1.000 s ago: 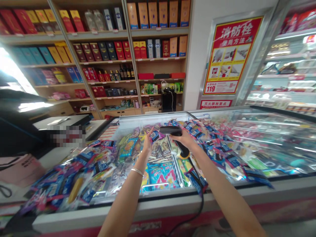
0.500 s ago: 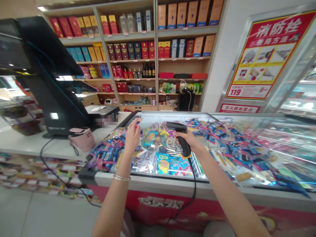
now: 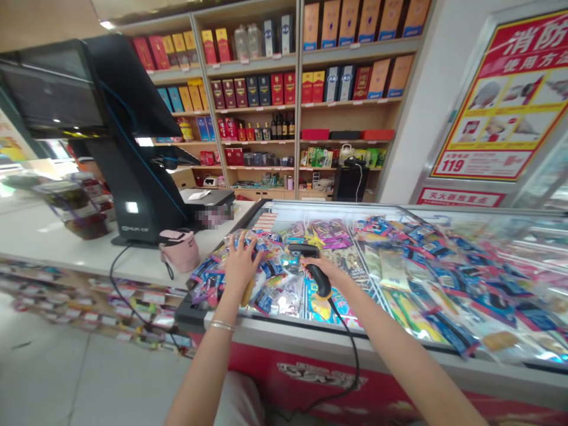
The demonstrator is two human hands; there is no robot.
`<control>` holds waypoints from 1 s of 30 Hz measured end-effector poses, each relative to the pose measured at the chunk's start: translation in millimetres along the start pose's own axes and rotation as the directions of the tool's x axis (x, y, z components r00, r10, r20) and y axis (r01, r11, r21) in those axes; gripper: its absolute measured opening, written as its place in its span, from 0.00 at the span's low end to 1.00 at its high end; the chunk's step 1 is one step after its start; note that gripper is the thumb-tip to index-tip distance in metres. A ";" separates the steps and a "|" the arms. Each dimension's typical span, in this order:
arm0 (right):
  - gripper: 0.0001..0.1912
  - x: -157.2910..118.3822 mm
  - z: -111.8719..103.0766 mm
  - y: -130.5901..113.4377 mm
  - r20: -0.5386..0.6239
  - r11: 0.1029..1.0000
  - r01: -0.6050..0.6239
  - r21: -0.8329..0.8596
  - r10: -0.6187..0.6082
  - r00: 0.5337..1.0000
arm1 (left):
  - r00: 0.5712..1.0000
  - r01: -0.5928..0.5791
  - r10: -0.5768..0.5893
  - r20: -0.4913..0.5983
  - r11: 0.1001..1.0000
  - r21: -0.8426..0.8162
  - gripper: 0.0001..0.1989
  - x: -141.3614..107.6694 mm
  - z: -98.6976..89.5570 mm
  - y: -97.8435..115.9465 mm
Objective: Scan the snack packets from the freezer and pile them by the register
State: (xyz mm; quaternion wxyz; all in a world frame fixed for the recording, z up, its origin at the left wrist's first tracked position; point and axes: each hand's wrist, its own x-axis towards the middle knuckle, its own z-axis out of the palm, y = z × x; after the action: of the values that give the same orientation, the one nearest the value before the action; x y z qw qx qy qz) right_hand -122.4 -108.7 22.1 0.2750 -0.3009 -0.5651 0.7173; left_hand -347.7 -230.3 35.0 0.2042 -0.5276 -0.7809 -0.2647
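Inside right grip (image 3: 331, 271), black scanner (image 3: 320, 285), above strewn packets (image 3: 271, 269).

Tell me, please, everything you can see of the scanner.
The scanner is black, gun-shaped and plastic-looking, with a yellow-orange band low on its handle. The right hand grips the handle, which slants down; the head points left in the picture. It is over packets in the freezer; whether it touches them is unclear. A cord trails from its base.
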 end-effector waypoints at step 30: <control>0.05 -1.8 -10.8 1.1 -0.030 0.997 -0.010 0.082 0.012 0.999 | 0.980 0.178 -0.180 -0.080 0.984 -0.022 0.29 -7.9 -5.1 8.2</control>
State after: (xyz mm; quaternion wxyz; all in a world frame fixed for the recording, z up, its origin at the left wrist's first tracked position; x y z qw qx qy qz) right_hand -113.2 -103.3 19.3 0.2917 -0.3032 -0.5293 0.7367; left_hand -337.0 -236.7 35.8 0.2073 -0.4455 -0.8143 -0.3091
